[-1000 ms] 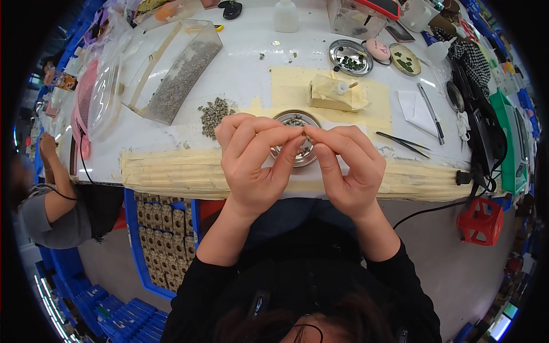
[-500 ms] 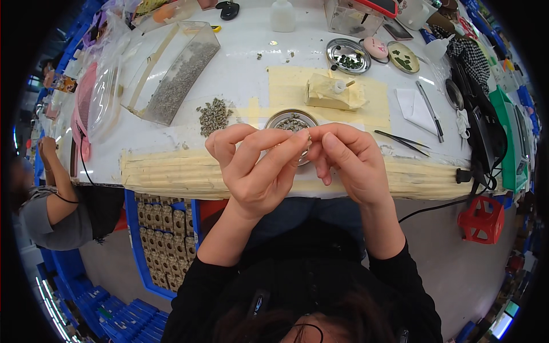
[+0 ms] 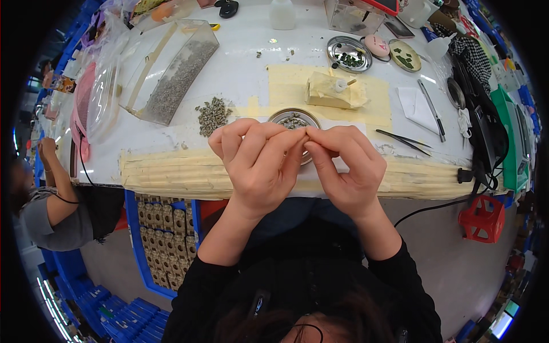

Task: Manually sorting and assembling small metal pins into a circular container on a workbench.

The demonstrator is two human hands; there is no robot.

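My left hand (image 3: 257, 163) and my right hand (image 3: 350, 168) meet fingertip to fingertip above the table's near edge. Both are pinched closed; whatever sits between the fingertips is too small and covered to name. Just beyond them, partly hidden by my fingers, stands a round metal dish (image 3: 315, 119) with small greyish metal parts (image 3: 294, 121) in it. A loose pile of similar small parts (image 3: 214, 116) lies on the table to the left of the dish.
A clear bin of small grey parts (image 3: 177, 86) lies at the left. Behind the dish is a tape-wrapped block (image 3: 334, 94). Black tweezers (image 3: 404, 142) and a pen-like tool (image 3: 431, 108) lie right. A blue crate (image 3: 135, 240) of metal pieces stands below; a person (image 3: 54, 214) sits left.
My right hand's fingers have closed in against my left fingertips, and its thumb has bent down into a pinch. My left hand has barely moved.
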